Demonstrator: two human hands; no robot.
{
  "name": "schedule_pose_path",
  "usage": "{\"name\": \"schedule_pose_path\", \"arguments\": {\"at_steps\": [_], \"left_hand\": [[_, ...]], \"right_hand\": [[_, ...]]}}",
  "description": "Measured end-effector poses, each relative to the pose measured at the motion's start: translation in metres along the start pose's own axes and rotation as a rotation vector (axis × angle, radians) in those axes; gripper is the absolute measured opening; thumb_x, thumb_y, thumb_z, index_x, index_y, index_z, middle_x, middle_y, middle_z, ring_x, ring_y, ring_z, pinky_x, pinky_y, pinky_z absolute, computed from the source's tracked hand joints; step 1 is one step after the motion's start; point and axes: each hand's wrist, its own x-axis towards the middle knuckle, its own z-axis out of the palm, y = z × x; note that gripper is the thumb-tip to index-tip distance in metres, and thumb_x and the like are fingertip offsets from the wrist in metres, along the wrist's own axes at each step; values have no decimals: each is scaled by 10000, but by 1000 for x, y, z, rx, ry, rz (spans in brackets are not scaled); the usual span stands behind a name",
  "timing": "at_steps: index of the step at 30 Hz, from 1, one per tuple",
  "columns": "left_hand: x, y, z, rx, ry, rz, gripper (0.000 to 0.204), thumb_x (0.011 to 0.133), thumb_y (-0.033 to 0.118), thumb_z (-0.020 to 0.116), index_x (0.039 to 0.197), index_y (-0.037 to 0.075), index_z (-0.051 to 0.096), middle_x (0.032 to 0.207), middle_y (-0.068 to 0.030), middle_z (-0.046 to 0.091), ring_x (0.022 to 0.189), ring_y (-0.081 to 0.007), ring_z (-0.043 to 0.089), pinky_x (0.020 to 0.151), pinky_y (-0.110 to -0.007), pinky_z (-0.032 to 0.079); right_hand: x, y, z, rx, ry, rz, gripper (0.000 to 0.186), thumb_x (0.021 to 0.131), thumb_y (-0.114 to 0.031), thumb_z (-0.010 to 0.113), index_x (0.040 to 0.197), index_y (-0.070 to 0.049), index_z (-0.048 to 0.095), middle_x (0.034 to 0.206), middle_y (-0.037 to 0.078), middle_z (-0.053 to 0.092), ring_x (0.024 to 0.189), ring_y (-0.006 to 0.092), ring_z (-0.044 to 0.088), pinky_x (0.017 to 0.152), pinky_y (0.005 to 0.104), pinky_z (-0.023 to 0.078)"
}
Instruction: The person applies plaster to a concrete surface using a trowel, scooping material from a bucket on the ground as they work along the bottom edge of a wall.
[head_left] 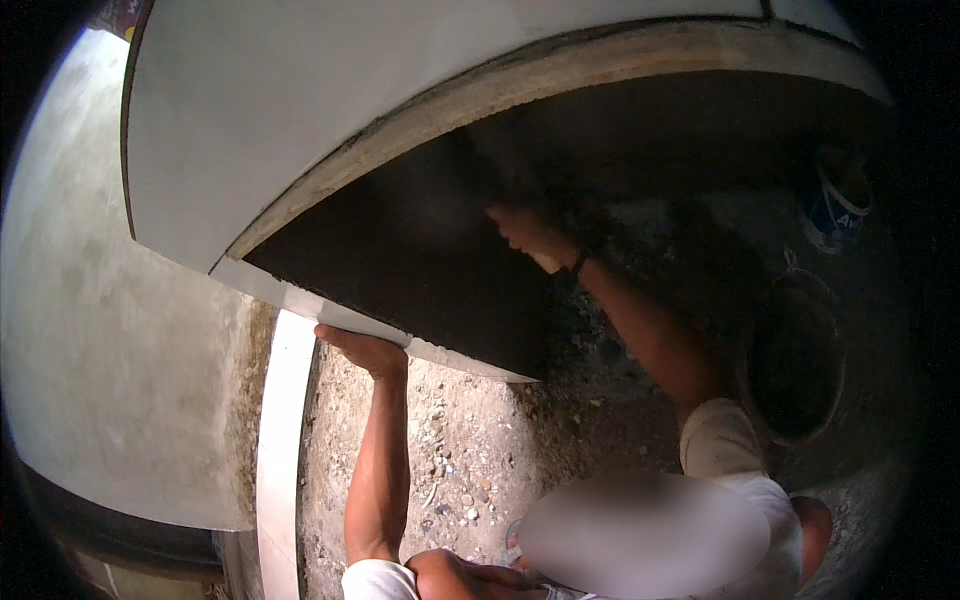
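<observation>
My left hand (362, 348) has its fingers stretched along the outside of a white strip (300, 300), palm against it, at the lower edge of a dark recess (360, 260). My right hand (525, 232) reaches into the shadowed recess, fingers curled around something I cannot make out; a small pale piece shows just below the fingers. What the fingertips touch is lost in the shadow. Above the recess runs a rough pale concrete edge (640, 62) under a large light grey panel (330, 90).
At the right are a blue-and-white bucket (838, 215) and a dark round container (792, 355). Gravelly rough ground (445, 450) lies below, with a long white strip (280, 450) along its left. A plastered grey wall (120, 340) fills the left side.
</observation>
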Motion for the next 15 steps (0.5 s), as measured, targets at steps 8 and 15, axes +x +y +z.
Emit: {"name": "schedule_pose_path", "arguments": {"at_steps": [8, 15], "left_hand": [[-3, -4, -11, 20, -5, -32, 798, 863, 691, 230, 1309, 34, 306, 1204, -123, 444, 1118, -238, 453, 949, -364, 393], [-2, -9, -5, 59, 78, -58, 806, 871, 684, 211, 1313, 17, 310, 1221, -135, 447, 1115, -248, 459, 956, -361, 384]], "right_hand": [[-28, 77, 8, 589, 54, 504, 428, 859, -533, 493, 875, -108, 543, 679, 14, 525, 542, 133, 498, 489, 312, 445], [-46, 68, 18, 1071, -41, 620, 360, 873, -479, 490, 876, -121, 534, 667, 20, 512, 529, 130, 493, 485, 312, 441]]}}
